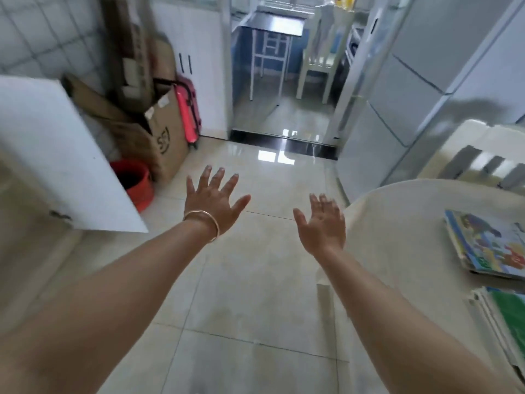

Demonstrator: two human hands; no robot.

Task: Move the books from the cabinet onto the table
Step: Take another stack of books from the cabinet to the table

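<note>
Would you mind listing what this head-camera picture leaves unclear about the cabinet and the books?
- Cabinet interior: the open white door and the left frame edge hide it, so any books left inside cannot be seen.
- Green-covered stack on the table: cut off by the right edge.
- Illustrated books: cover text too blurred to read; the right edge clips them.
- Left hand and right hand: both open, empty.

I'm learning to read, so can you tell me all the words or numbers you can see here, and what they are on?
"SF": big dark print, turned sideways, on the side of the cardboard box by the pink suitcase; blurry, so this is my best reading.
White label on that box's flap: too blurred to read.
Colourful picture book on the table: any title is too blurred to read.
Green book below it: no readable words.
</note>
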